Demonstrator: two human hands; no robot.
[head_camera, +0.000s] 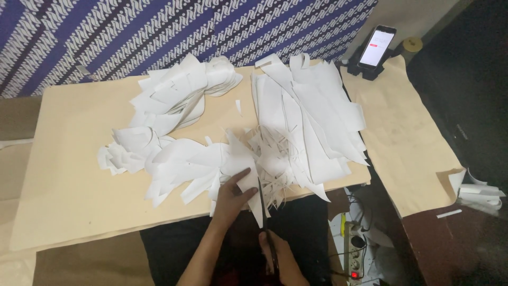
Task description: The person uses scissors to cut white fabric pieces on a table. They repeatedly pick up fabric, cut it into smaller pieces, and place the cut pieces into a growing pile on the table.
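The left hand pinches a white sheet at the bench front edge; the right hand grips scissors cutting it. Behind the sheet, cut pieces pile up; uncut strips remain beside them.
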